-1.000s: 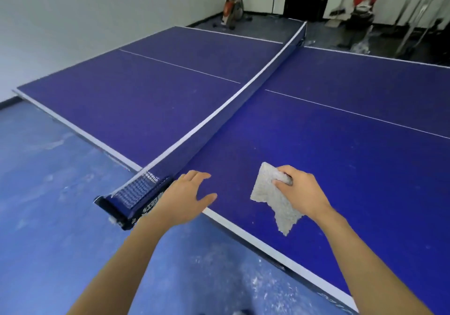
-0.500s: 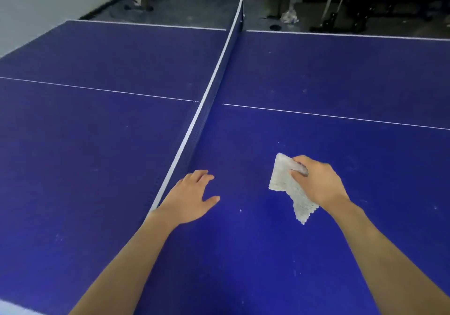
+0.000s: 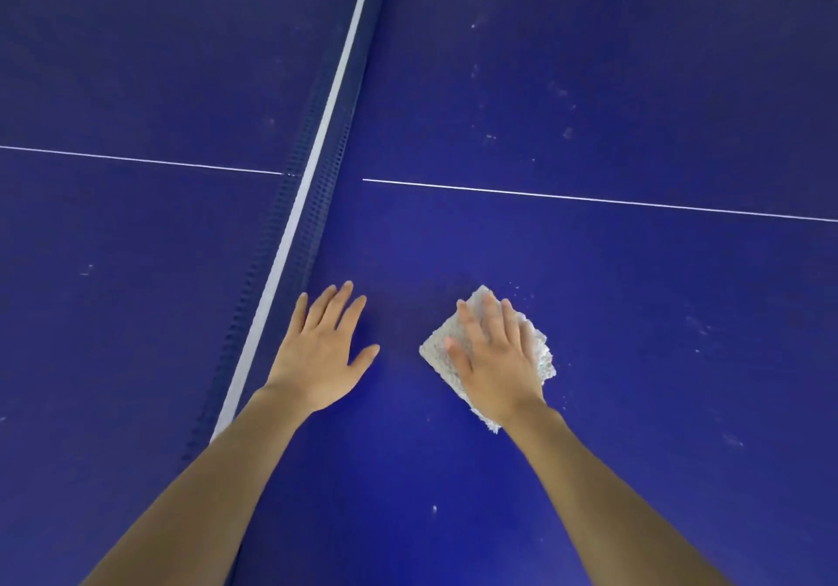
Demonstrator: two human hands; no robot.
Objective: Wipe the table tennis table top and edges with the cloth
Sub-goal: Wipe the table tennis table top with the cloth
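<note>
Two hands reach onto the table [image 3: 612, 295], both on the half to the right of the net [image 3: 313, 164], which runs from the near left away to the far edge. The left hand [image 3: 319, 356] is spread just beside the net. The right hand [image 3: 496, 359] lies to its right, apart from it, flat on the cloth [image 3: 437, 352], which sits between palm and tabletop and sticks out on either side of the hand. Behind the hands, a line [image 3: 589, 198] crosses both halves. Specks [image 3: 696, 325] lie scattered over the right half, around and beyond the cloth.

Games room: blue table tennis table [image 3: 589, 86], net [image 3: 317, 145].
</note>
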